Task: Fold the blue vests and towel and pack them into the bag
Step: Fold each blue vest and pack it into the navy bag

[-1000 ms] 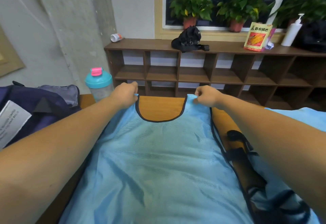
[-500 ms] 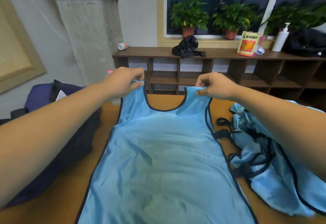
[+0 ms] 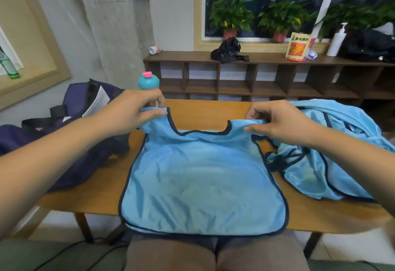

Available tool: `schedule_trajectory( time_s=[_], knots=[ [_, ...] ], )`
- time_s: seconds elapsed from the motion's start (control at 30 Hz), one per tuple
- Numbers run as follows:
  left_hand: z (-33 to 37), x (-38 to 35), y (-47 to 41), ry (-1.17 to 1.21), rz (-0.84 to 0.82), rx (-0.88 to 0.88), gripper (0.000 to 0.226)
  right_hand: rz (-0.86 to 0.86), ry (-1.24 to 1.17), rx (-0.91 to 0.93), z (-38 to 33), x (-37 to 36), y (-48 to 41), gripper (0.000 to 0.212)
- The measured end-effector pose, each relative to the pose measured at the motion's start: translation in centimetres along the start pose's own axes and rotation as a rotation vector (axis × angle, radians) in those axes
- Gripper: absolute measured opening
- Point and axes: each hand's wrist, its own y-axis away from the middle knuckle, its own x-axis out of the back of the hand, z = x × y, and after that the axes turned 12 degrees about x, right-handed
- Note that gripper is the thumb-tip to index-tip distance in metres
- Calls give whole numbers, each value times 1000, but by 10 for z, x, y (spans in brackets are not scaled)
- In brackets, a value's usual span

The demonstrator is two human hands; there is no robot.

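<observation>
Spreading flat over the wooden surface (image 3: 102, 187), the blue vest (image 3: 203, 181) runs lengthwise away from the person, neckline far, hem hanging over the near edge. The navy bag (image 3: 81, 164) sits left, seemingly unzipped. Both arms reach forward. The left hand (image 3: 130, 110) and right hand (image 3: 280, 121) each pinch a shoulder strap, fingers (image 3: 152, 113) clamped on fabric.

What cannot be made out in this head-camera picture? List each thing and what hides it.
Head view:
Inside of the navy bag: its own fabric and the left forearm cover it.
Crumpled vest heap: count unclear, bunched and crossed by the right arm.
Shaker bottle body: behind the left hand.
Towel: none visible.
</observation>
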Motion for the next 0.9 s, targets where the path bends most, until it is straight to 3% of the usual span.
schedule_trajectory(
  time_s=[0.27,0.47,0.7,0.9],
  knots=[
    [9,-11,80,88,-106,-31,13,-19,47,142,-28,-21,78,15],
    [2,-36,123,145,-256,-45,20,-190,16,176,-28,-44,126,27],
    [-8,-58,147,153,-391,67,24,-315,7,117,-23,-62,154,33],
    [-6,-54,157,263,-517,209,27,-262,-6,74,-30,-55,159,37]
  ],
)
